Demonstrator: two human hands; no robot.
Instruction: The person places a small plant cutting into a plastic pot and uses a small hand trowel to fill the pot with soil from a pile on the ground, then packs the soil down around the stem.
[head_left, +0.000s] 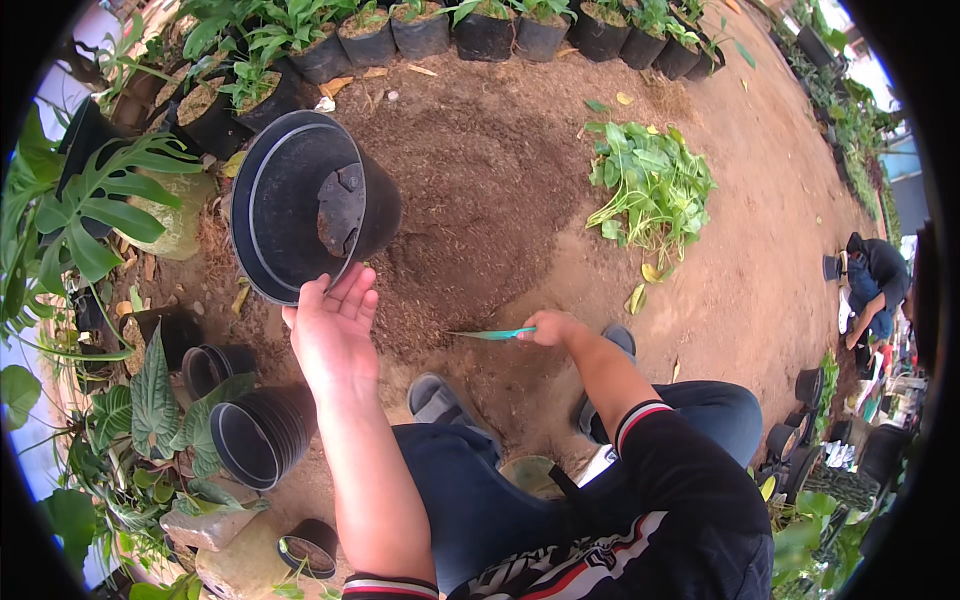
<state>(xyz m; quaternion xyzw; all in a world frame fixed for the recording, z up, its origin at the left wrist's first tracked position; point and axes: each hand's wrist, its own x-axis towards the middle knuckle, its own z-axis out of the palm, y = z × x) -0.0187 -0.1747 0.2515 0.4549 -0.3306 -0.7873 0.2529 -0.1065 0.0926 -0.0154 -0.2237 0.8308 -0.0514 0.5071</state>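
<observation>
My left hand (337, 330) grips the lower rim of a black plastic plant pot (382, 195), which is tilted on its side with its mouth toward the left. A little loose soil clings near the pot's base inside. In my right hand (553, 328) is the turquoise handle of a hand trowel (491, 334); its tip touches or lies just over the edge of a mound of dark soil (480, 195). The soil spreads on the ground beyond my feet. To its right lies a heap of uprooted leafy green seedlings (652, 187).
Black grow bags with plants (484, 36) line the far side. Stacked black pots (262, 435) lie at the left, beside large-leaved plants (154, 397). A smaller pot (309, 547) stands near my left elbow. Another person (874, 285) bends down at the far right.
</observation>
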